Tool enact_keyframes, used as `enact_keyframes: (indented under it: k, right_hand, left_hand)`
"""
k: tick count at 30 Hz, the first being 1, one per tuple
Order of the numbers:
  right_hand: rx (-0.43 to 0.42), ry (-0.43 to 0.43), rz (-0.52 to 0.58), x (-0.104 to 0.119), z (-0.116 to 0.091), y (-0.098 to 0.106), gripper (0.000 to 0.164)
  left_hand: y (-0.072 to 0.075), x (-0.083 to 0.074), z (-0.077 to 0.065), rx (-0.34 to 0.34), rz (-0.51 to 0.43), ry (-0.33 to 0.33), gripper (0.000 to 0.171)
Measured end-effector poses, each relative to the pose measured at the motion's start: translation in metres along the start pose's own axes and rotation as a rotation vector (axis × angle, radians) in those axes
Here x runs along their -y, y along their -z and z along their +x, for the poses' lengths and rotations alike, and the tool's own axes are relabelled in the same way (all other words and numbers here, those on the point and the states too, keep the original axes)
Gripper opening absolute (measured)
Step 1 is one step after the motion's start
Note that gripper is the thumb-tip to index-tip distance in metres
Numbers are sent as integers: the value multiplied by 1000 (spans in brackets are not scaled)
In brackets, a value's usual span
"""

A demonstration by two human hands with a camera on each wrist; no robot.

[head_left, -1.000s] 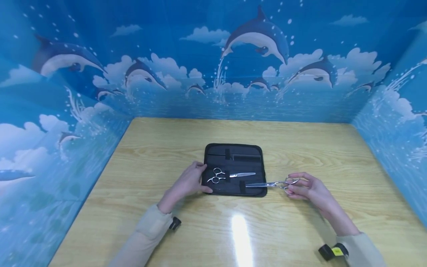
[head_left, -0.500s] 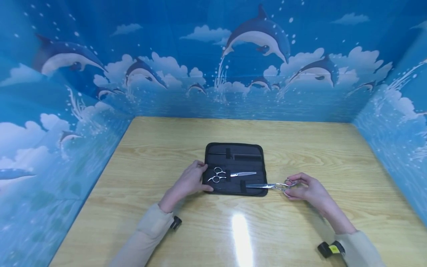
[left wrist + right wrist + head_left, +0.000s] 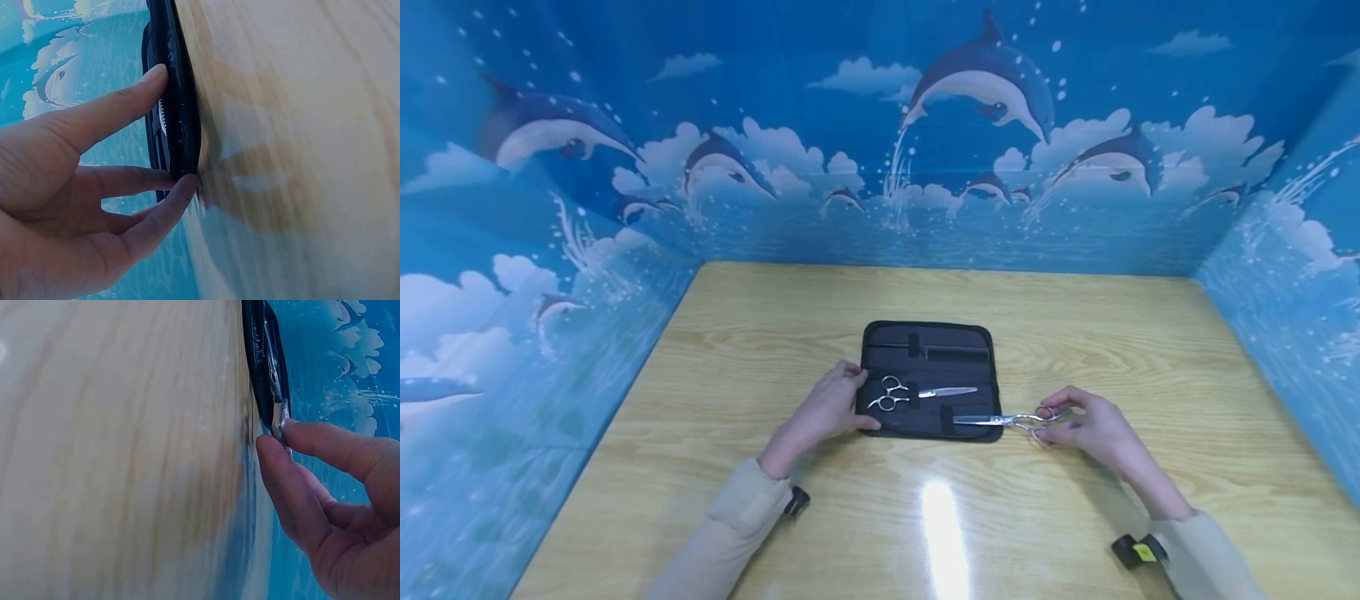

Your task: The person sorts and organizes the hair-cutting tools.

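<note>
A black zip case lies spread flat on the wooden table. My left hand holds its left edge, thumb at the near corner and fingers farther up; the left wrist view shows the fingertips at the zipped rim. Silver hairdressing scissors lie across the case's near right part, blades pointing left to a small elastic strap. Beyond the right edge, my right hand pinches their finger rings between thumb and fingers. In the right wrist view, the metal handle sits between the fingertips.
A second pair of scissors is strapped across the middle of the case. Above it, a dark comb sits under another strap. Dolphin-print sheets wall the table at the back and sides.
My right hand has slid slightly left with the scissors, bringing their rings nearer to the case and the blade end up against the strap. The left hand stays on the case.
</note>
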State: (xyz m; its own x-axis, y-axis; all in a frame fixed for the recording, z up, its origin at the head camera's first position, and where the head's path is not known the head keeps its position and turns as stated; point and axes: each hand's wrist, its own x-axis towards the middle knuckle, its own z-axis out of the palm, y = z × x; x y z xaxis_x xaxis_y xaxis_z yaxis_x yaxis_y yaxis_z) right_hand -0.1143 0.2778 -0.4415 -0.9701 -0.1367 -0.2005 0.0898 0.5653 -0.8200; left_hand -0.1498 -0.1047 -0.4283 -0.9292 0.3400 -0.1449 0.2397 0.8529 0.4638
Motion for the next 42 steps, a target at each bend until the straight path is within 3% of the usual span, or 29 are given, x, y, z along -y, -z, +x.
enact_keyframes:
  k: [12,21,31,42]
  right_hand:
    - [-19,-75,-129,12,4,-7,54]
    - [7,-80,-85,16,9,-13,55]
    - [9,-90,-107,20,12,-15,53]
    - [9,-78,-40,24,14,-19,52]
  left_hand:
    - [-2,-1,0,-8,-4,18,88]
    - [-2,-3,0,-5,15,32,88]
    - [-2,-2,1,-11,13,34,87]
    - [-3,-2,1,-16,21,28,86]
